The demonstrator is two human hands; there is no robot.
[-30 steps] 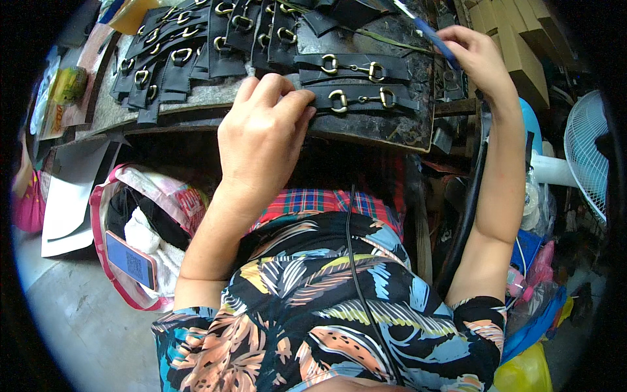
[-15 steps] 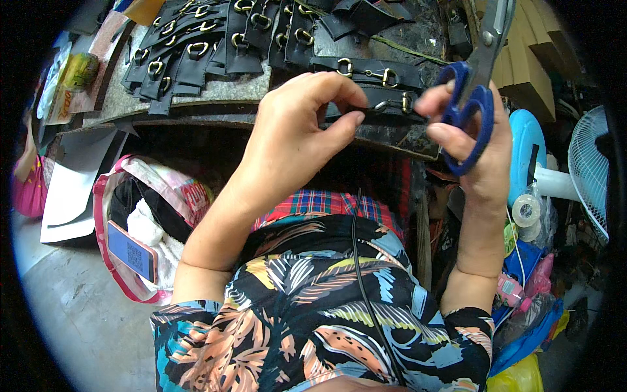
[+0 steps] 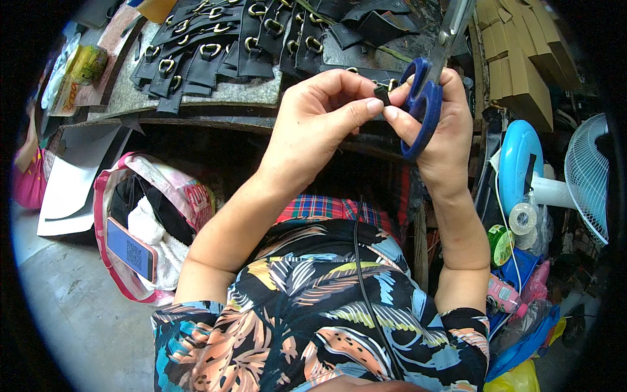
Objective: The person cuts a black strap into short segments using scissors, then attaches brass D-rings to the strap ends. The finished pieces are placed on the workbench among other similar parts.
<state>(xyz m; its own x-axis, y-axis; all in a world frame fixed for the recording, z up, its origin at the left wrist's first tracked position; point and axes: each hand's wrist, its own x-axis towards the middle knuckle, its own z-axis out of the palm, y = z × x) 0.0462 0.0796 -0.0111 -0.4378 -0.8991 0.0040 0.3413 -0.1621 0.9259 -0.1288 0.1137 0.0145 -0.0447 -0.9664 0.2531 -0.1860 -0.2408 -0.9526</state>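
Just over the near edge of the workbench, my left hand (image 3: pixel 313 127) pinches a small black strap piece (image 3: pixel 382 95) between thumb and forefinger. A bit of gold-coloured metal (image 3: pixel 392 85) shows beside it; its shape is partly hidden by fingers. My right hand (image 3: pixel 447 140) holds scissors (image 3: pixel 428 108) with blue handles, the blades pointing up and away. Its thumb and forefinger reach past the handles to the black piece and seem to touch it. Beyond my left hand lie several black leather-like straps (image 3: pixel 251 62) with gold-coloured rings.
A grey felt-like pad (image 3: pixel 124 98) lies under the straps. Cardboard boxes (image 3: pixel 522 91) stand at the far right, above a white fan (image 3: pixel 584 176) and a blue round object (image 3: pixel 520 157). Left of my lap, an open bag (image 3: pixel 104 209) holds a phone (image 3: pixel 130 248) and white cloth.
My right hand has come left with the scissors, its fingertips now close against my left hand's. My left hand has shifted slightly right, and the black piece shows between the fingertips.
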